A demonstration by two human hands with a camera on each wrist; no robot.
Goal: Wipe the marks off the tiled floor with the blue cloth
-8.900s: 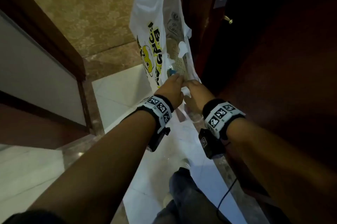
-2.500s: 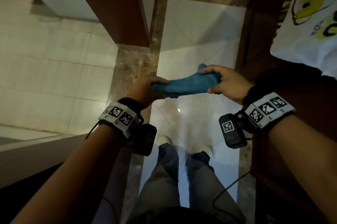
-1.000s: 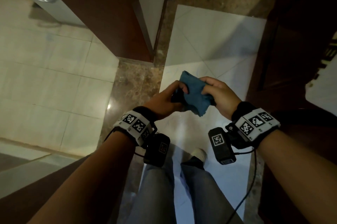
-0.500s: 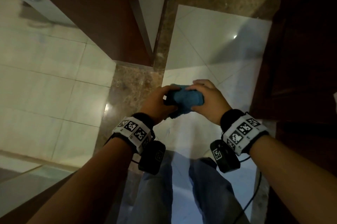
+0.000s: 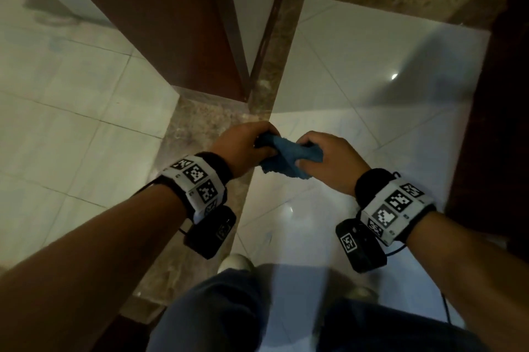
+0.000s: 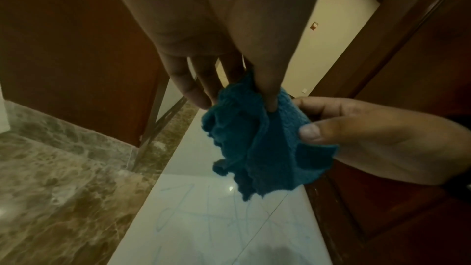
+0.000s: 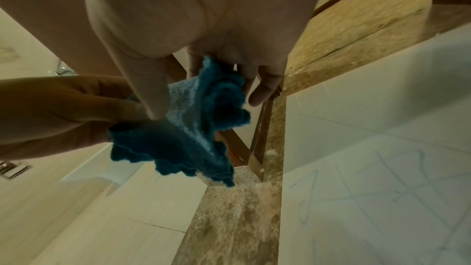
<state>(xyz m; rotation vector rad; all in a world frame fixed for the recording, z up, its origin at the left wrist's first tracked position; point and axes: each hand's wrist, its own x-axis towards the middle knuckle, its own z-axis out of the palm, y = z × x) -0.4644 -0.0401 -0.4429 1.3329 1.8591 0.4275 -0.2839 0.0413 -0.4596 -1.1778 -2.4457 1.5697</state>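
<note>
Both hands [image 5: 286, 151] pinch blue cloth [image 5: 287, 161] — bunched, stretched left-right.

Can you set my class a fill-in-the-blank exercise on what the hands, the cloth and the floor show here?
1. Both hands hold one crumpled cloth whose colour is ____.
2. The left hand and the right hand hold the cloth ____ the floor, not on it.
3. The scribbled marks lie on the ____ tile, beside the brown marble strip.
4. The marks have not yet been ____.

Missing words: blue; above; white; wiped
</note>
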